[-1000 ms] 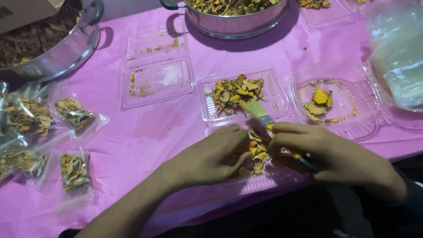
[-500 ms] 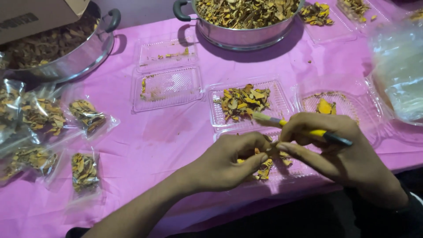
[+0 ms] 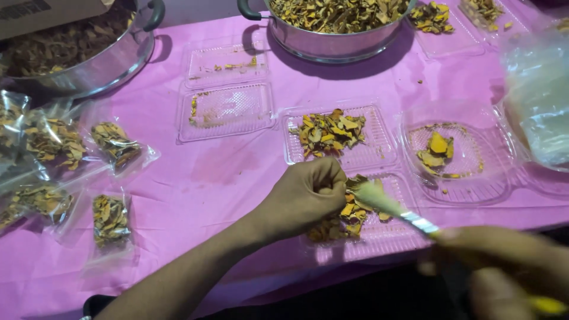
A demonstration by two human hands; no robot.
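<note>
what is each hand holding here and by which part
The right hand holds a small brush by its handle end. The left hand is closed over dried yellow pieces; its exact grip is hidden.

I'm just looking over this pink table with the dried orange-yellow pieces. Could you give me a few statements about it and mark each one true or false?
1. The left hand rests closed on dried orange-yellow slices in a clear plastic clamshell tray. True.
2. The right hand holds a small brush with a pale tip. True.
3. The tablecloth is green. False: it is pink.
4. The round steel pot at the top stands empty. False: it is full of dried pieces.
</note>
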